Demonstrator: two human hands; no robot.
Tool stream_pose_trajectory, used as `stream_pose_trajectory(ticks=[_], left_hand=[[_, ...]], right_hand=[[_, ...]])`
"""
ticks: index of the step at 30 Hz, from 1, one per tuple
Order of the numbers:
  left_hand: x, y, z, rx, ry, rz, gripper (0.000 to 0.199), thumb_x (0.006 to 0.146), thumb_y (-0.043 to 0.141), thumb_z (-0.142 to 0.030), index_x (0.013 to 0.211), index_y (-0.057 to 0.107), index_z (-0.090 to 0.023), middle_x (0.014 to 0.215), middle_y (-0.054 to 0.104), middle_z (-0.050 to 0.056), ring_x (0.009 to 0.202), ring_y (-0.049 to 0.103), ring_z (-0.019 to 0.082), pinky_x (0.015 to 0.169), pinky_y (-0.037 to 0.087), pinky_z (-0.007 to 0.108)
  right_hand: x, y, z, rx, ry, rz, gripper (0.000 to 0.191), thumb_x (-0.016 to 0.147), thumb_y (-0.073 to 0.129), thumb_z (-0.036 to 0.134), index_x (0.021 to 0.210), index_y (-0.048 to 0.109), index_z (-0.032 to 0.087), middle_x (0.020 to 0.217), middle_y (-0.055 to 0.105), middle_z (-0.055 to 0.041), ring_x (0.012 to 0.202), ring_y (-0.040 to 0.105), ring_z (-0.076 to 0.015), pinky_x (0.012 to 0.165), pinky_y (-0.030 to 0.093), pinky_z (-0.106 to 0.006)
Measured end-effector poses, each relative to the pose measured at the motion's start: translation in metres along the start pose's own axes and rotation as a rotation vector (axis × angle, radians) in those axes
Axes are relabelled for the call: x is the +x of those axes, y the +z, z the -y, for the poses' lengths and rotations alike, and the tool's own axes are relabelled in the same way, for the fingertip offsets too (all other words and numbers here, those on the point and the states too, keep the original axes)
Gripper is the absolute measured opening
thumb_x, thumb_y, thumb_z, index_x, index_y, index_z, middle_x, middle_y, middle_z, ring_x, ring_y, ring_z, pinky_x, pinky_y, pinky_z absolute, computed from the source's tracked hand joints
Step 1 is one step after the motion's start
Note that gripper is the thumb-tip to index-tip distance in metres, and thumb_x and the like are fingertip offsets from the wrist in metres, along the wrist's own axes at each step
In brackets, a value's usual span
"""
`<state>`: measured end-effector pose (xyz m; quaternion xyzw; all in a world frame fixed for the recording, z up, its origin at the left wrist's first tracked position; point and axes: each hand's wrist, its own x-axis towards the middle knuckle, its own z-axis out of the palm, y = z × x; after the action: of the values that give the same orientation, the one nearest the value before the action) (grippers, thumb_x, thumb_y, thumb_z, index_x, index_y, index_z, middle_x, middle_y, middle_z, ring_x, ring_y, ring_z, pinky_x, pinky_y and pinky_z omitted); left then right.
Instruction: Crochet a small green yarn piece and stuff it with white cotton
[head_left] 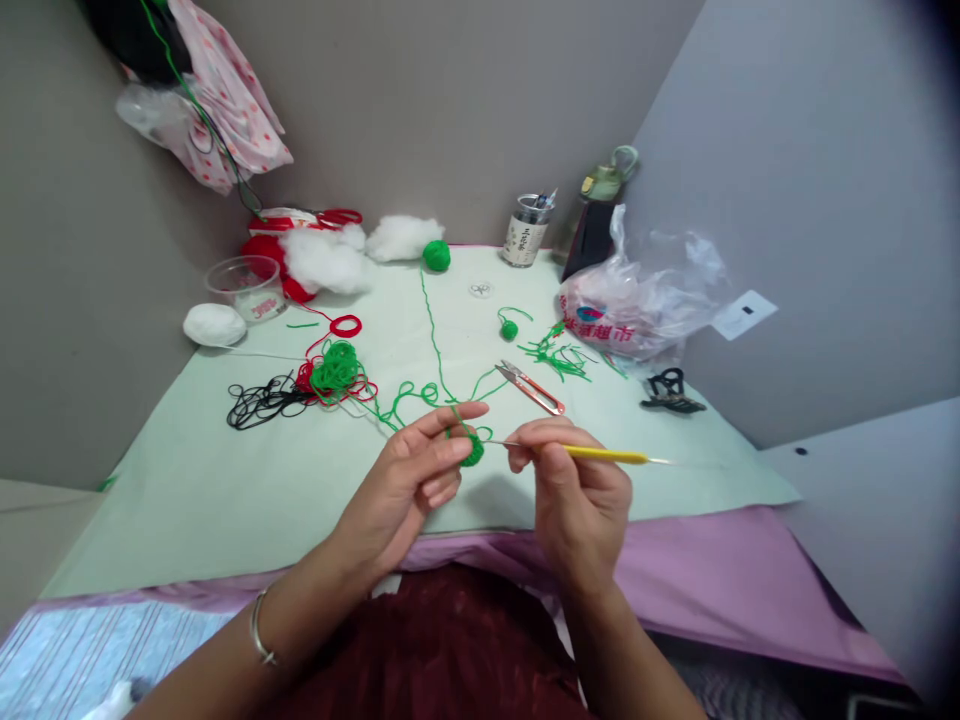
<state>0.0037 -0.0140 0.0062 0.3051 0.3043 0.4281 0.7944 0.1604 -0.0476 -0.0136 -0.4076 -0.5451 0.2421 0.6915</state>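
Between the thumb and fingers of my left hand (420, 460) is a small green crochet piece (472, 450). Green yarn (433, 330) runs from it, past my raised index finger, toward a green yarn ball (436, 256) at the back of the table. My right hand (574, 490) is closed around a crochet hook (607, 454) with a yellow handle. The hook's thin metal tip points left and reaches the edge of the green piece; whether it sits inside a stitch I cannot tell. Thread snips (531, 388) with orange handles lie just beyond my right hand.
Tangled black, red and green yarn (334, 370) lies at left, near a clear plastic tub (247, 285) and white stuffing (326, 260). Green yarn scraps (562, 357), a plastic bag (637, 300) and a black hair claw (671, 392) are at right. A pen jar (527, 232) stands behind.
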Motion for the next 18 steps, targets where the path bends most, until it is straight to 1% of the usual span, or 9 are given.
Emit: stream_pose_trajectory(ticks=[3, 5, 8, 10, 12, 14, 16, 18], left_hand=[[-0.002, -0.001, 0.005, 0.218, 0.116, 0.025, 0.035, 0.084, 0.085, -0.027, 0.119, 0.081, -0.025, 0.089, 0.062, 0.0, 0.062, 0.043, 0.005, 0.055, 0.038, 0.017], [-0.003, -0.004, 0.008, 0.336, 0.161, 0.043, 0.035, 0.088, 0.082, -0.031, 0.122, 0.079, -0.027, 0.093, 0.064, 0.001, 0.07, 0.048, 0.008, 0.064, 0.043, 0.019], [-0.003, -0.009, 0.008, 0.409, 0.17, 0.051, 0.034, 0.09, 0.079, -0.034, 0.124, 0.078, -0.031, 0.095, 0.061, -0.001, 0.073, 0.047, 0.009, 0.064, 0.041, 0.02], [-0.003, -0.011, 0.007, 0.432, 0.181, 0.038, 0.034, 0.09, 0.079, -0.033, 0.124, 0.077, -0.031, 0.093, 0.058, -0.002, 0.072, 0.045, 0.008, 0.063, 0.038, 0.021], [-0.004, -0.01, 0.005, 0.463, 0.197, 0.011, 0.033, 0.09, 0.079, -0.03, 0.123, 0.077, -0.03, 0.092, 0.056, -0.002, 0.071, 0.044, 0.008, 0.063, 0.036, 0.021], [-0.005, -0.007, 0.004, 0.517, 0.214, -0.018, 0.032, 0.09, 0.077, -0.028, 0.122, 0.076, -0.028, 0.091, 0.055, -0.003, 0.068, 0.043, 0.007, 0.063, 0.036, 0.022], [-0.005, -0.004, 0.003, 0.594, 0.255, -0.059, 0.032, 0.089, 0.075, -0.024, 0.122, 0.075, -0.026, 0.091, 0.056, -0.003, 0.065, 0.041, 0.007, 0.064, 0.037, 0.022], [-0.006, -0.001, 0.003, 0.675, 0.32, -0.109, 0.034, 0.088, 0.074, -0.021, 0.121, 0.075, -0.024, 0.091, 0.057, -0.003, 0.062, 0.041, 0.006, 0.065, 0.039, 0.023]], right_hand=[[0.003, 0.001, -0.002, 0.037, 0.081, 0.078, 0.018, 0.102, 0.064, 0.025, 0.098, 0.081, 0.027, 0.09, 0.076, -0.0024, 0.076, 0.065, -0.0157, 0.071, 0.054, -0.031], [0.003, 0.0, -0.005, 0.077, 0.141, 0.072, 0.017, 0.102, 0.064, 0.027, 0.098, 0.08, 0.027, 0.09, 0.076, -0.0015, 0.076, 0.065, -0.0146, 0.071, 0.053, -0.029], [0.003, -0.002, -0.009, 0.226, 0.247, 0.057, 0.02, 0.105, 0.059, 0.029, 0.096, 0.077, 0.026, 0.09, 0.074, 0.0, 0.076, 0.063, -0.0124, 0.073, 0.053, -0.027], [0.003, -0.003, -0.009, 0.272, 0.267, 0.082, 0.022, 0.106, 0.057, 0.03, 0.095, 0.076, 0.025, 0.09, 0.073, 0.0002, 0.076, 0.063, -0.012, 0.073, 0.053, -0.026], [0.003, -0.005, -0.006, 0.229, 0.231, 0.105, 0.022, 0.107, 0.056, 0.028, 0.095, 0.074, 0.025, 0.09, 0.073, 0.0003, 0.077, 0.064, -0.012, 0.074, 0.054, -0.027], [0.002, -0.005, -0.002, 0.102, 0.154, 0.125, 0.022, 0.107, 0.054, 0.023, 0.098, 0.074, 0.025, 0.091, 0.073, 0.0001, 0.079, 0.066, -0.0124, 0.076, 0.054, -0.027], [0.001, -0.005, 0.003, -0.061, 0.014, 0.157, 0.021, 0.106, 0.053, 0.016, 0.102, 0.072, 0.024, 0.093, 0.074, -0.0008, 0.084, 0.067, -0.0132, 0.078, 0.055, -0.028], [-0.002, -0.004, 0.007, -0.208, -0.173, 0.191, 0.021, 0.103, 0.054, 0.01, 0.106, 0.071, 0.022, 0.095, 0.074, -0.0032, 0.088, 0.068, -0.0148, 0.08, 0.055, -0.029]])
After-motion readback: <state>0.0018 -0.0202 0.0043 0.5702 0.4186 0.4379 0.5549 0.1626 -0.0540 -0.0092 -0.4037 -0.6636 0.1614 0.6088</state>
